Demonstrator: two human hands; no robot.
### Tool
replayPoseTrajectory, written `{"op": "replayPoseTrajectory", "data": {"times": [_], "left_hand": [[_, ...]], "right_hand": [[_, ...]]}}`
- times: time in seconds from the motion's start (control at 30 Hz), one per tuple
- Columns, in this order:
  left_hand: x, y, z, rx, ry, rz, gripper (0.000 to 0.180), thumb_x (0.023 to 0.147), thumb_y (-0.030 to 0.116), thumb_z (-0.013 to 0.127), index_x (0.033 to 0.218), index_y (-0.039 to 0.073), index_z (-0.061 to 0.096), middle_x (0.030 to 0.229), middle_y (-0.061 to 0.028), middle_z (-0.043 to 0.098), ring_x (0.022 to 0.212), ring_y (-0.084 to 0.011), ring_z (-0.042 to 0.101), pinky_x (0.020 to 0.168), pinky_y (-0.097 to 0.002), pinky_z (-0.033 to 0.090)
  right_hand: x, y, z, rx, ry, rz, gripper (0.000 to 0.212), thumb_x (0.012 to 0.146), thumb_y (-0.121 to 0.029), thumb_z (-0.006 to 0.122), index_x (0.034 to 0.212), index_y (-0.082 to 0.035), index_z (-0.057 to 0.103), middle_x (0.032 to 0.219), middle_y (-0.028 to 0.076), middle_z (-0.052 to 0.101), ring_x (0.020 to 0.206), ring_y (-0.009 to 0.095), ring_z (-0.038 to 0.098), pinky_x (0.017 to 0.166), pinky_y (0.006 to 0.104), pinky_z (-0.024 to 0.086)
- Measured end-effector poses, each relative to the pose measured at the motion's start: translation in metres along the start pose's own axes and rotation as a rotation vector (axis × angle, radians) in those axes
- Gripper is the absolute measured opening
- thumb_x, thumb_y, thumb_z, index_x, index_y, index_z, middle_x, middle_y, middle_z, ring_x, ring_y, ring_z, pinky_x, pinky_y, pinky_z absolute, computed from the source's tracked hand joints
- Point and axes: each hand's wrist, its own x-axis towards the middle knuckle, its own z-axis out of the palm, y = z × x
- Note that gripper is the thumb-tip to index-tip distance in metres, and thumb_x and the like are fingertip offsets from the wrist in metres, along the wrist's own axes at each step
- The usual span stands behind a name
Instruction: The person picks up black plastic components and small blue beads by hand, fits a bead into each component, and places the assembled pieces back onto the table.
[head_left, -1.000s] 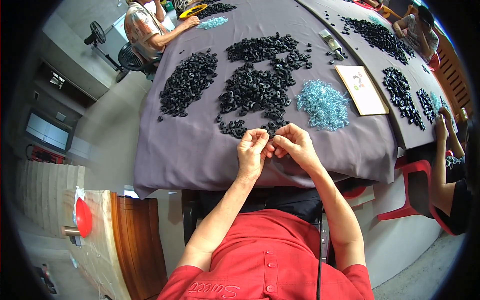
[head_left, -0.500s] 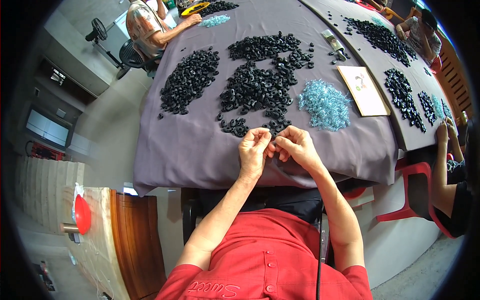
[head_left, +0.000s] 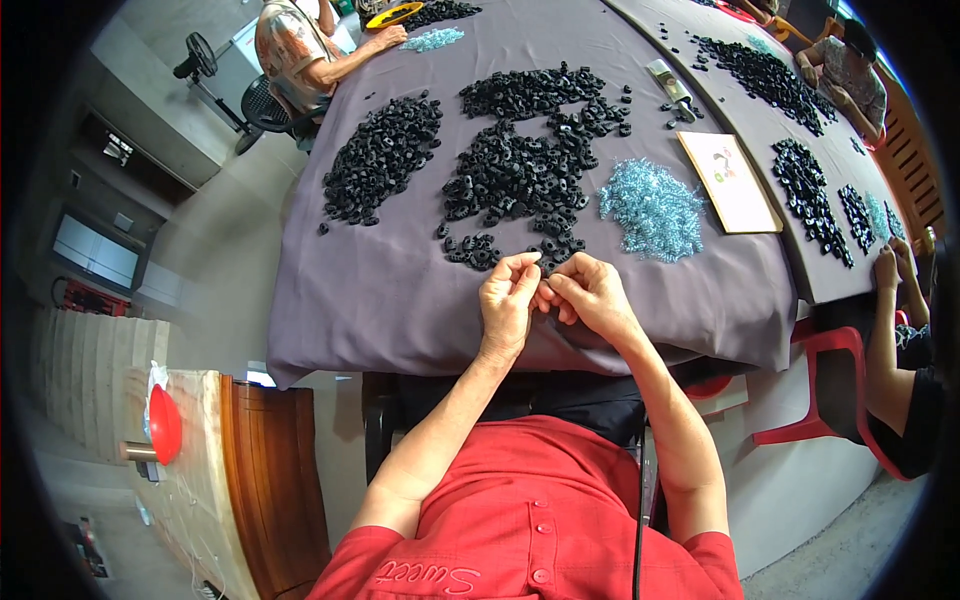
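My left hand [head_left: 508, 306] and my right hand [head_left: 592, 297] meet at the fingertips above the near part of the table. Both are closed in a pinch, and whatever sits between the fingers is too small and too covered to name. Just beyond them lies the front end of a large heap of small black plastic parts [head_left: 515, 172]. A second heap of black parts [head_left: 383, 160] spreads to the left. On the right is a pile of small pale-blue, shiny, spring-like pieces [head_left: 652, 210].
A grey cloth [head_left: 380, 320] covers the table. Right of the blue pile lie a light board [head_left: 729, 182] and a tube-like item [head_left: 668, 82]. Other people work at the far left [head_left: 295, 50] and right [head_left: 850, 80], beside more heaps. A red chair [head_left: 835, 345] stands at the right.
My hands stay pinched together in nearly the same place, with only slight finger movement. At the far right, the seated person's arm has come down from the head.
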Motion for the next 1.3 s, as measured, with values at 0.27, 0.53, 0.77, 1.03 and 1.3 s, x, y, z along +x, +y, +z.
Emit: {"op": "replayPoseTrajectory", "data": {"times": [0.27, 0.53, 0.77, 1.03, 1.3], "left_hand": [[-0.0002, 0.0013, 0.0009, -0.045, 0.004, 0.001, 0.013, 0.091, 0.004, 0.052, 0.103, 0.001, 0.056, 0.071, -0.0022, 0.057, 0.055, -0.0079, 0.054, 0.048, -0.0199, 0.045], [-0.0003, 0.0011, -0.001, -0.025, -0.021, -0.021, 0.014, 0.091, 0.006, 0.052, 0.103, 0.0, 0.057, 0.07, -0.0023, 0.057, 0.054, -0.0084, 0.054, 0.049, -0.0197, 0.045], [-0.0005, 0.001, -0.0015, -0.053, -0.03, -0.016, 0.013, 0.091, 0.006, 0.053, 0.103, 0.001, 0.057, 0.068, -0.0026, 0.057, 0.054, -0.0093, 0.055, 0.048, -0.0202, 0.045], [0.0003, -0.0034, -0.0048, -0.034, -0.023, 0.0, 0.011, 0.09, 0.004, 0.054, 0.1, 0.002, 0.059, 0.068, -0.0022, 0.056, 0.053, -0.0086, 0.053, 0.046, -0.0207, 0.043], [-0.0013, -0.0022, -0.0016, -0.008, -0.015, 0.035, 0.01, 0.089, 0.002, 0.055, 0.098, 0.004, 0.06, 0.068, -0.0019, 0.056, 0.052, -0.0082, 0.052, 0.045, -0.0206, 0.042]], "right_hand": [[-0.0006, -0.006, 0.0001, -0.075, -0.025, 0.027, 0.018, 0.09, -0.014, 0.055, 0.085, 0.003, 0.057, 0.066, 0.004, 0.059, 0.049, 0.006, 0.053, 0.044, 0.0191, 0.045], [-0.0006, -0.0029, -0.0021, -0.041, -0.06, 0.012, 0.02, 0.091, -0.016, 0.054, 0.086, 0.003, 0.057, 0.066, 0.003, 0.059, 0.051, 0.006, 0.053, 0.046, 0.0192, 0.046], [-0.0006, -0.0019, -0.0009, -0.019, -0.052, -0.017, 0.021, 0.089, -0.015, 0.053, 0.081, 0.004, 0.058, 0.066, 0.005, 0.06, 0.051, 0.007, 0.054, 0.046, 0.0211, 0.046], [-0.0011, -0.0035, 0.0035, -0.106, 0.008, -0.002, 0.02, 0.087, -0.014, 0.053, 0.079, 0.003, 0.058, 0.063, 0.005, 0.059, 0.048, 0.008, 0.053, 0.044, 0.0229, 0.044], [0.0, 0.0015, 0.0051, -0.315, 0.108, -0.164, 0.02, 0.083, -0.014, 0.052, 0.076, 0.003, 0.059, 0.059, 0.011, 0.059, 0.053, 0.019, 0.058, 0.053, 0.0311, 0.046]]}}
